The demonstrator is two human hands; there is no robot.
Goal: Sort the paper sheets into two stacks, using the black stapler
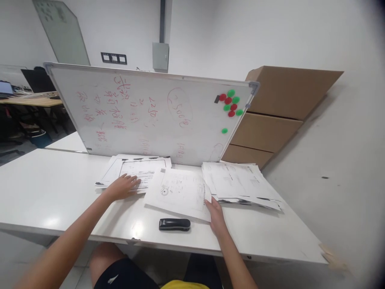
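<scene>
My left hand (124, 186) lies flat, fingers stretched out, on a stack of printed papers (116, 170) at the left. Between thumb and fingers of my right hand (215, 214) is the right edge of a printed sheet (180, 192). This sheet is tilted a little and its left part overlaps the left stack; I cannot tell whether it is one sheet or several. A black stapler (174, 224) rests on the table just in front of it. To the right sits a second, uneven stack of papers (237, 180).
A whiteboard (195, 120) with red writing and round red and green magnets (231, 102) stands along the back of the white table (48, 200). Cardboard boxes (270, 116) are piled behind it at the right, against the wall. Another desk (33, 102) is far left.
</scene>
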